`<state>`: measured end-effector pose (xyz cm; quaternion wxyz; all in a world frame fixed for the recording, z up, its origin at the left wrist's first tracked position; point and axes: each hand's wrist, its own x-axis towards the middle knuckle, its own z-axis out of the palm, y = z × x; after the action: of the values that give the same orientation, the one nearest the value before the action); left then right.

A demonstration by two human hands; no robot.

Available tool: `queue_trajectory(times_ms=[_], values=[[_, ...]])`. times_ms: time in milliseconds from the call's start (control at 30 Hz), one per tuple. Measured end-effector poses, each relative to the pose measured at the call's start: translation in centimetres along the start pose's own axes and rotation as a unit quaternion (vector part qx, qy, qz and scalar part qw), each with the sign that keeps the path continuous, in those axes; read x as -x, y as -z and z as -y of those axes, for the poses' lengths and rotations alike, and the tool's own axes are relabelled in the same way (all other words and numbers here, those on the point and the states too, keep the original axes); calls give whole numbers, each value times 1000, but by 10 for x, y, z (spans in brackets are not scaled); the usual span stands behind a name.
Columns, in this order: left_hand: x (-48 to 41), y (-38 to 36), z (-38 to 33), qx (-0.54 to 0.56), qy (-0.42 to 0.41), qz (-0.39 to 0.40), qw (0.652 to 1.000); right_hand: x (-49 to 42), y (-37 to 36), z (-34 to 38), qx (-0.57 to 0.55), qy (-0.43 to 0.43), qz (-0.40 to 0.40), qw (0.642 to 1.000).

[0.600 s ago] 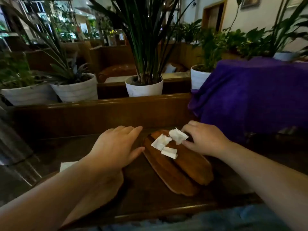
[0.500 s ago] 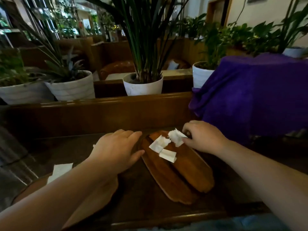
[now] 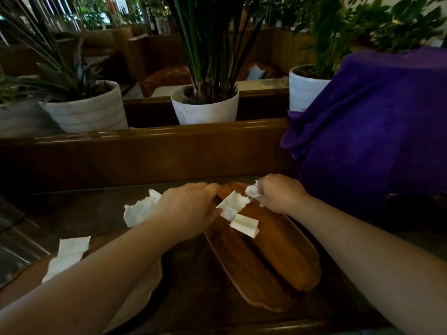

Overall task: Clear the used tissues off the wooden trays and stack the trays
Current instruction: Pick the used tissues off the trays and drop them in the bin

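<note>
Two oval wooden trays [image 3: 278, 259] lie overlapped on the dark table, right of centre. Two folded tissues rest on their far end: one larger [image 3: 233, 204], one smaller [image 3: 244, 225]. My right hand [image 3: 278, 193] pinches a crumpled tissue [image 3: 251, 191] at the trays' far tip. My left hand [image 3: 187, 209] lies palm down at the trays' left rim, fingers touching the edge, holding nothing that I can see. A paler wooden tray [image 3: 142, 284] sits lower left under my left forearm, with a flat tissue [image 3: 67, 255] on it. Another crumpled tissue [image 3: 140, 209] lies beyond my left wrist.
A wooden partition [image 3: 145, 151] runs behind the table, with white plant pots [image 3: 205, 107] standing past it. A purple cloth [image 3: 375, 131] drapes over something at the right, close to my right hand. The table's front edge [image 3: 242, 328] is near the bottom.
My left hand slid right onto the rim of the overlapped trays. My right hand closed on the far tissue and lifted it slightly. The view dropped, showing more tissues at left.
</note>
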<state>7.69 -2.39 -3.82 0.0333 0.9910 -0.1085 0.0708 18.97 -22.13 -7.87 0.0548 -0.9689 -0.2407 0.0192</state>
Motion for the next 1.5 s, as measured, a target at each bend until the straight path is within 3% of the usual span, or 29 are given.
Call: queue_trajectory(times_ms=[133,367,500,700,1100,1300,1500], values=[[-19,-17,1,12,6,6,1000,7,0,-6,-19,-3,-11,1000],[-48,-49,1,21,-2,114,993,35,15,-19,-95,6,-15,995],[-54,-54,2,-9,-8,129,992,52,22,-12,-112,41,-22,993],[-40,-45,10,-44,-13,79,996,51,9,12,-107,92,-18,990],[43,-3,82,-78,18,23,996,36,0,41,-17,119,96,988],[53,-4,128,-88,113,33,989,29,8,52,-23,134,69,988],[38,-20,135,-53,138,56,987,21,20,72,-37,168,8,985]])
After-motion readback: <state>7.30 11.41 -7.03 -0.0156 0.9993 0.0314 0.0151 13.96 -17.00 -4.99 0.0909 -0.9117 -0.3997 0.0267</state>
